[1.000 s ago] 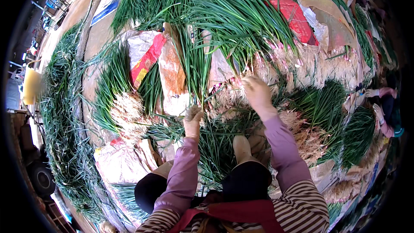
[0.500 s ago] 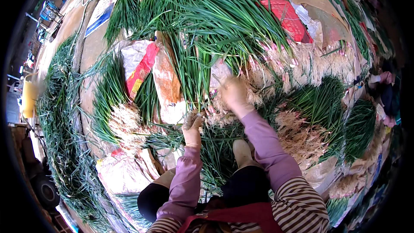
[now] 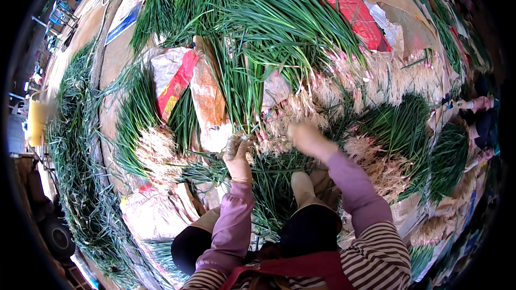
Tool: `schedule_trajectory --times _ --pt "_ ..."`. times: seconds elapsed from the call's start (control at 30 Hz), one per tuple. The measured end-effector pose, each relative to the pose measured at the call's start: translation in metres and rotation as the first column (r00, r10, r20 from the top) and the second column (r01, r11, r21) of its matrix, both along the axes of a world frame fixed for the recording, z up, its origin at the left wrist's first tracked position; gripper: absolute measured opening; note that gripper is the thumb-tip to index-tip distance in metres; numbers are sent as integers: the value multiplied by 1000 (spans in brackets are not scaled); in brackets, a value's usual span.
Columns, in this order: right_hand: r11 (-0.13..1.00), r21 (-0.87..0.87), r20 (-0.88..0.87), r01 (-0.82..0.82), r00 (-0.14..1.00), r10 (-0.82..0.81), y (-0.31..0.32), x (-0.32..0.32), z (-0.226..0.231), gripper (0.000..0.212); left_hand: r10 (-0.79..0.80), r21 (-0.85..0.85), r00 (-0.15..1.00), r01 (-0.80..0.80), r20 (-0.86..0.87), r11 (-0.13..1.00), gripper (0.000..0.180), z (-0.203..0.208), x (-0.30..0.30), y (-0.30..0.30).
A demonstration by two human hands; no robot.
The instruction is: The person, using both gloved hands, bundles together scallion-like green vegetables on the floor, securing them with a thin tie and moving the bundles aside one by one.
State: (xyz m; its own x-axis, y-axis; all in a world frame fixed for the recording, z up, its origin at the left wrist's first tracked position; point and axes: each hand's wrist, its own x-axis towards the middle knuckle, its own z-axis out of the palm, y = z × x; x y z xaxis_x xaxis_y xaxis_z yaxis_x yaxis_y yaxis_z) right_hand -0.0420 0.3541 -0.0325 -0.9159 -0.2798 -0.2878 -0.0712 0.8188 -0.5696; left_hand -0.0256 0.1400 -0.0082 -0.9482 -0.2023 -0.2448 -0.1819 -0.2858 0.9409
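Observation:
My left hand (image 3: 238, 153), in a thin pale glove, is closed around the root end of some green onions (image 3: 240, 94); their leaves point away from me. To its right, my right hand (image 3: 312, 140) is smeared by motion, so its fingers cannot be made out. It passes in front of the tangled pale roots (image 3: 287, 118) of more onions. A large heap of green onions (image 3: 290, 16) lies beyond both hands, pinkish-white stems toward the right. Another bunch (image 3: 137, 113) rests left of my left hand, its roots (image 3: 159, 156) facing me.
Printed sacks (image 3: 180, 75) lie under and between the bunches, with a red one (image 3: 357, 21) at the far right. Stripped leaves (image 3: 274, 193) cover the ground by my boots. More onions (image 3: 392, 129) lie at right, near another person's hand (image 3: 481, 103). A long leaf pile (image 3: 78, 145) runs along the left.
My right hand has swung toward me and to the right, away from the onions in front. My left hand stays nearly in place. The other person's hands at right have shifted.

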Motion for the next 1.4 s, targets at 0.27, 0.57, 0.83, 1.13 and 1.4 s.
schedule_trajectory --times 0.27,0.57,0.83,1.13,1.4 --pt "810 -266 -339 523 736 -586 44 -61 53 37 -49 -9 999 49 18 999 25 -1 5 3" --pt "527 -607 200 595 756 -623 30 -36 32 14 -274 -24 955 279 115 960 21 4 1 10" --pt "485 -706 397 516 855 -332 -56 53 14 13 -291 307 888 183 357 934 11 -3 17 26" --pt "140 -731 520 668 679 -519 -27 32 -15 17 -371 140 850 343 373 929 13 -18 20 15" --pt "493 -649 599 580 788 -139 -43 0 -20 25 -560 -31 766 599 315 800 11 -22 32 25"
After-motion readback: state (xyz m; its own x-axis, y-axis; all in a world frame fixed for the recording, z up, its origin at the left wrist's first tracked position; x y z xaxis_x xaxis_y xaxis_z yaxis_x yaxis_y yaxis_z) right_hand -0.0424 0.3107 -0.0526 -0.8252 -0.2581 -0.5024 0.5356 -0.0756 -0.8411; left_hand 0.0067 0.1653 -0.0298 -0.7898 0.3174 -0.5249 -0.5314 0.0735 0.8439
